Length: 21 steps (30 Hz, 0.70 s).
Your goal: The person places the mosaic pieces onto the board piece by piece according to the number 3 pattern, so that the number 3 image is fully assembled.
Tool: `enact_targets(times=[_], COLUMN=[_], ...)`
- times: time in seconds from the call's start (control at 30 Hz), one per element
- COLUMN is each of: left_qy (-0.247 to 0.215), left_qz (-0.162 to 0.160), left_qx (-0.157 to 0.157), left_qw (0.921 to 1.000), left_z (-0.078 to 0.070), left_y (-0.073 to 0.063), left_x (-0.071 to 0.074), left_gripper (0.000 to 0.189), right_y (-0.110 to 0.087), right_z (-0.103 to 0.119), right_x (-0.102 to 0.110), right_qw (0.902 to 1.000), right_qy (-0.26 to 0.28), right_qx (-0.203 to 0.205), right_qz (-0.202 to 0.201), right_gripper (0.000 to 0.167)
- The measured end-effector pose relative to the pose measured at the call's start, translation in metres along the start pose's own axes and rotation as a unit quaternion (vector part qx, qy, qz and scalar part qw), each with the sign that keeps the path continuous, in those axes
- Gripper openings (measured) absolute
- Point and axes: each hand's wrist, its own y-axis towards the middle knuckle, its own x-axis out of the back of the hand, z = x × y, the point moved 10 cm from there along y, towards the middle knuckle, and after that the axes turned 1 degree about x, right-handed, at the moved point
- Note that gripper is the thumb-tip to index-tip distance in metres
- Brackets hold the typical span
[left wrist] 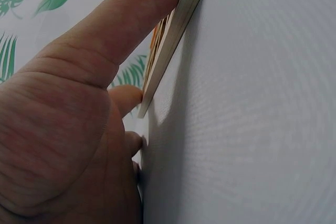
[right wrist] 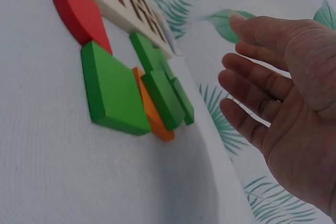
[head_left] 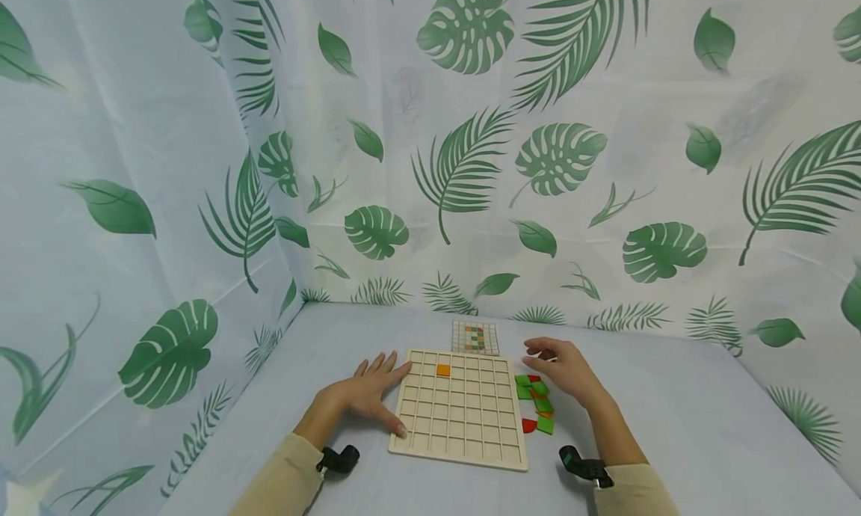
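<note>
A pale wooden grid board (head_left: 464,419) lies on the table, with one orange square tile (head_left: 443,370) in a cell of its upper left part. My left hand (head_left: 366,392) rests at the board's left side, fingers spread, its thumb over the lower left corner and its forefinger at the upper edge. My right hand (head_left: 563,365) hovers beyond the board's right side with fingers loosely bent and nothing in them. Below it lies a small heap of tiles: green squares (right wrist: 113,90), a red rounded tile (right wrist: 80,11) and an orange piece (right wrist: 153,106) partly under the green ones.
Behind the board lies a small pattern card (head_left: 475,338) printed with a grid and coloured cells. A white cloth covers the table (head_left: 679,411). Leaf-printed curtains (head_left: 572,217) stand at the back and left. A black wrist camera (head_left: 339,460) is strapped to each wrist.
</note>
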Motion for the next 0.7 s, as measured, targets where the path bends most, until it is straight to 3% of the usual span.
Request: enact_targets(times=[0.33, 0.7], left_qy=[-0.004, -0.001], left_qz=[0.004, 0.002], left_qx=[-0.005, -0.004], left_qw=[1.0000, 1.0000], left_z=[-0.002, -0.003], left_y=[0.000, -0.001], left_x=[-0.001, 0.001], left_gripper=[0.130, 0.129], right_y=[-0.004, -0.010], right_z=[-0.017, -0.020], right_x=[0.000, 0.002], right_qw=[0.9996, 0.9980], right_qy=[0.017, 0.029], right_qx=[-0.020, -0.032], right_qz=[0.013, 0.047], right_gripper=[0.043, 0.042])
